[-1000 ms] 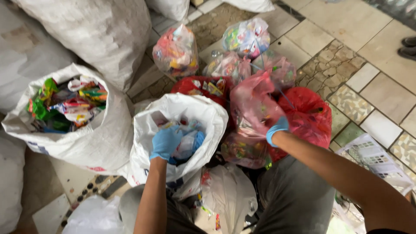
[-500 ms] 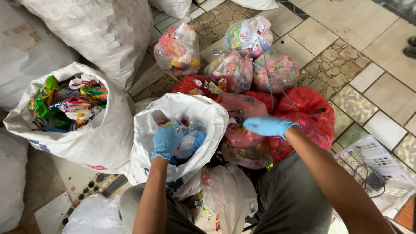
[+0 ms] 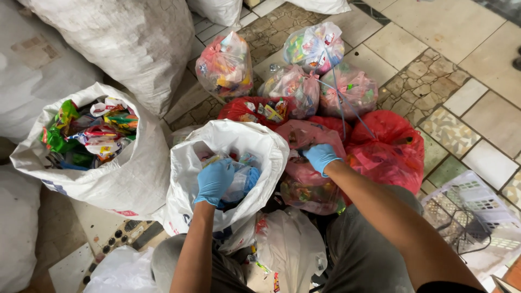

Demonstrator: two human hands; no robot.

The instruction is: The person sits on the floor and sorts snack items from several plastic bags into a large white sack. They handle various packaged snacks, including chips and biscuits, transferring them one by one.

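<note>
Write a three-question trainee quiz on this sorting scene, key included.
1. True or false: both hands wear blue gloves.
2. Where is the left hand? A) inside the open white sack B) on the tiled floor C) on the basket
3. Fill in: the right hand grips a ___ plastic bag of wrappers.

Key: 1 true; 2 A; 3 pink.

White sack (image 3: 228, 142) open, upright – pink bag (image 3: 304, 184) just beside.
</note>
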